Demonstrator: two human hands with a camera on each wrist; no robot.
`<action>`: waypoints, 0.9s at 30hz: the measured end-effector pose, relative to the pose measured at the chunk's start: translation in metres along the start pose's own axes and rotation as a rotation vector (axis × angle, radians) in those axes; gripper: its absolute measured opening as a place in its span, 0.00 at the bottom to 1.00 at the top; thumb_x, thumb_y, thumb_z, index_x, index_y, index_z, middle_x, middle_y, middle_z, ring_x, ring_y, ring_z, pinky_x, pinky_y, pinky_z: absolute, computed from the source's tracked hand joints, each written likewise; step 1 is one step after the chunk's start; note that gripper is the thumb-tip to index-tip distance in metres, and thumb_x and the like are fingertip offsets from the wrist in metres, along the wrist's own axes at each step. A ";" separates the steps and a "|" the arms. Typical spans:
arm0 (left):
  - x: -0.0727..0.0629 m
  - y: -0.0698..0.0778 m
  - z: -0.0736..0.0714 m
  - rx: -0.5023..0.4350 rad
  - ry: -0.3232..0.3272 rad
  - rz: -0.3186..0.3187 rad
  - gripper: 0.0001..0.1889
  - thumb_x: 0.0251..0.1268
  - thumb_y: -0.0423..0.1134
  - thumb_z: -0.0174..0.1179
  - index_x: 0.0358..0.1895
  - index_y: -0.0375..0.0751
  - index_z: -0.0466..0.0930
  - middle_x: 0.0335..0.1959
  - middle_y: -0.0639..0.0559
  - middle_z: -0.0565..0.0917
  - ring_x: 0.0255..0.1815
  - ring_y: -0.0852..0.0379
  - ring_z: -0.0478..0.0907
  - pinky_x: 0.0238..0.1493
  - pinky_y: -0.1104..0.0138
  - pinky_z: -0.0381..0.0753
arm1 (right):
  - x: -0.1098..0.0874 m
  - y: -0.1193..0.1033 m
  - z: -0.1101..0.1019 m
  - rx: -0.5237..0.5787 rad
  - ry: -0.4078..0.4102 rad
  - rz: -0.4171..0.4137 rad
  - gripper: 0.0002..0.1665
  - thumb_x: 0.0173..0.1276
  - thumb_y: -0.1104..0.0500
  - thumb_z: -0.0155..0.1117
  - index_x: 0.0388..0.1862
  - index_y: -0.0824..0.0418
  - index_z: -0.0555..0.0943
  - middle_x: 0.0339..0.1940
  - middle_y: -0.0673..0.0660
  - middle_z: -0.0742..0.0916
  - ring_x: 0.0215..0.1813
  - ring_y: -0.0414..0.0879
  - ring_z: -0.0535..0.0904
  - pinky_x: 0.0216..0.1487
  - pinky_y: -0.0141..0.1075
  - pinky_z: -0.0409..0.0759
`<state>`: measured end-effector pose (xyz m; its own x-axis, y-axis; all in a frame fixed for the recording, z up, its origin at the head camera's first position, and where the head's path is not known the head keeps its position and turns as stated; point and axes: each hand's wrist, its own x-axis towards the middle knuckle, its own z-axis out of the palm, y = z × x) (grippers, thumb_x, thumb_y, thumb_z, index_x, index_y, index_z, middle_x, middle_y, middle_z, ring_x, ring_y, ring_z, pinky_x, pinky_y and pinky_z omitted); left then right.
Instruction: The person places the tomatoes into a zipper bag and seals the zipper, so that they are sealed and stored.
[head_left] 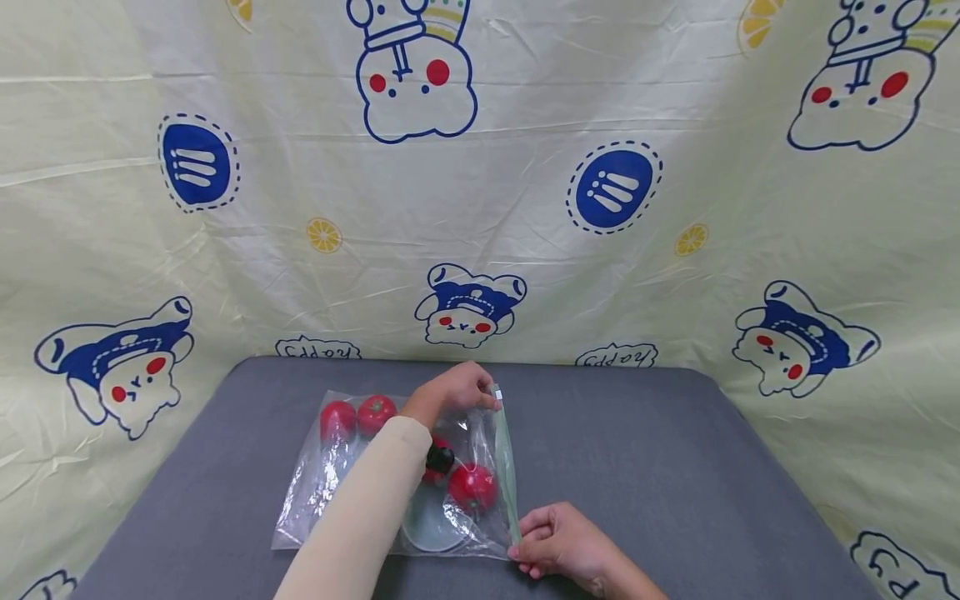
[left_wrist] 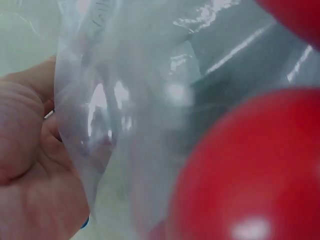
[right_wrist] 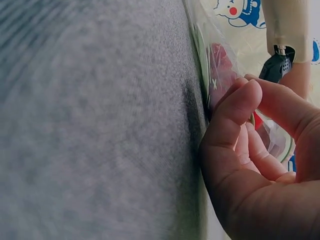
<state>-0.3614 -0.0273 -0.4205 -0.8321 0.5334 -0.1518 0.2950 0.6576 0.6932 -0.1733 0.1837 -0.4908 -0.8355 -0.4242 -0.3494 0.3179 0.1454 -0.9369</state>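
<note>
A clear zip bag [head_left: 300, 512] lies flat on the grey table, its green zip strip [head_left: 506, 467] running along the right side. Inside are several red tomatoes [head_left: 473, 487] and a pale round dish [head_left: 435, 529]. My left hand [head_left: 459, 388] reaches across the bag and grips the far end of the strip. At the near end, my right hand [head_left: 566, 546] pinches the corner between thumb and forefinger. Seen from the left wrist, clear plastic covers part of the left hand [left_wrist: 30, 160], with a red tomato [left_wrist: 255, 170] close by. The left forearm hides the bag's middle.
The grey table [head_left: 637, 467] extends to both sides of the bag. A patterned cloth [head_left: 510, 242] hangs behind it and along its sides. A small black camera [head_left: 440, 457] sits on the left wrist, over the bag.
</note>
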 end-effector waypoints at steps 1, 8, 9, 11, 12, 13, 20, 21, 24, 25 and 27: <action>-0.001 0.000 -0.001 0.010 0.002 0.009 0.13 0.69 0.43 0.68 0.26 0.47 0.80 0.24 0.55 0.74 0.32 0.57 0.72 0.37 0.65 0.73 | 0.000 0.000 -0.001 -0.007 0.001 -0.004 0.09 0.65 0.67 0.72 0.41 0.69 0.82 0.28 0.53 0.90 0.26 0.36 0.83 0.29 0.28 0.84; -0.004 -0.005 -0.009 0.038 0.021 0.043 0.12 0.71 0.43 0.65 0.27 0.47 0.80 0.23 0.56 0.74 0.30 0.57 0.72 0.35 0.67 0.72 | -0.001 -0.003 -0.009 -0.038 -0.008 -0.045 0.12 0.64 0.67 0.73 0.44 0.73 0.83 0.27 0.52 0.89 0.27 0.37 0.83 0.29 0.28 0.83; -0.005 -0.006 -0.010 0.035 0.029 0.039 0.12 0.71 0.43 0.65 0.27 0.46 0.81 0.23 0.56 0.74 0.30 0.57 0.72 0.34 0.67 0.72 | -0.002 -0.003 -0.011 -0.038 -0.015 -0.054 0.13 0.64 0.67 0.73 0.44 0.74 0.83 0.27 0.52 0.89 0.27 0.37 0.82 0.29 0.28 0.83; -0.007 -0.006 -0.013 0.023 0.045 0.023 0.11 0.72 0.43 0.65 0.29 0.46 0.82 0.23 0.55 0.75 0.30 0.57 0.72 0.33 0.67 0.72 | -0.004 -0.005 -0.016 -0.043 -0.024 -0.068 0.14 0.64 0.66 0.73 0.44 0.74 0.83 0.27 0.51 0.89 0.27 0.37 0.82 0.30 0.28 0.83; -0.008 -0.006 -0.015 0.016 0.050 0.015 0.11 0.72 0.43 0.65 0.29 0.45 0.82 0.23 0.55 0.76 0.30 0.57 0.72 0.33 0.67 0.72 | -0.004 -0.006 -0.018 -0.046 -0.027 -0.071 0.14 0.64 0.66 0.73 0.45 0.75 0.83 0.27 0.51 0.89 0.27 0.37 0.82 0.30 0.28 0.83; -0.009 -0.007 -0.017 0.010 0.053 0.006 0.10 0.72 0.43 0.65 0.30 0.46 0.83 0.24 0.54 0.77 0.30 0.57 0.73 0.34 0.67 0.73 | -0.005 -0.006 -0.021 -0.052 -0.027 -0.073 0.14 0.64 0.65 0.73 0.45 0.75 0.83 0.27 0.51 0.89 0.27 0.37 0.81 0.30 0.28 0.83; -0.014 -0.013 -0.024 0.010 0.066 -0.001 0.10 0.74 0.44 0.62 0.35 0.44 0.80 0.28 0.53 0.78 0.32 0.56 0.74 0.36 0.67 0.73 | -0.009 -0.014 -0.044 -0.098 -0.021 -0.089 0.14 0.66 0.64 0.72 0.44 0.74 0.83 0.27 0.51 0.88 0.28 0.38 0.81 0.31 0.30 0.83; -0.015 -0.014 -0.025 0.009 0.072 -0.001 0.10 0.75 0.45 0.62 0.35 0.44 0.79 0.28 0.52 0.78 0.33 0.56 0.75 0.36 0.67 0.74 | -0.010 -0.015 -0.047 -0.103 -0.020 -0.094 0.15 0.66 0.64 0.72 0.45 0.75 0.83 0.28 0.51 0.88 0.28 0.38 0.81 0.32 0.30 0.84; -0.018 -0.018 -0.028 -0.009 0.088 0.001 0.10 0.76 0.44 0.60 0.36 0.44 0.77 0.30 0.52 0.79 0.34 0.56 0.76 0.37 0.67 0.75 | -0.011 -0.022 -0.057 -0.114 -0.011 -0.100 0.15 0.67 0.64 0.71 0.46 0.75 0.83 0.29 0.51 0.89 0.29 0.39 0.81 0.33 0.30 0.84; -0.019 -0.020 -0.028 -0.015 0.091 0.005 0.10 0.76 0.44 0.59 0.37 0.44 0.77 0.31 0.52 0.80 0.34 0.56 0.77 0.37 0.67 0.76 | -0.012 -0.025 -0.060 -0.118 -0.006 -0.098 0.15 0.67 0.64 0.71 0.46 0.75 0.83 0.29 0.51 0.89 0.30 0.39 0.81 0.34 0.31 0.84; -0.021 -0.022 -0.030 -0.034 0.096 0.018 0.10 0.77 0.44 0.58 0.37 0.44 0.76 0.32 0.51 0.81 0.35 0.56 0.77 0.37 0.67 0.76 | -0.012 -0.029 -0.066 -0.124 0.004 -0.092 0.14 0.67 0.64 0.71 0.46 0.74 0.83 0.30 0.51 0.89 0.31 0.40 0.82 0.35 0.31 0.84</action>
<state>-0.3647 -0.0691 -0.4116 -0.8682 0.4909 -0.0719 0.2962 0.6291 0.7187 -0.2020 0.2439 -0.4602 -0.8601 -0.4376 -0.2621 0.1828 0.2151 -0.9593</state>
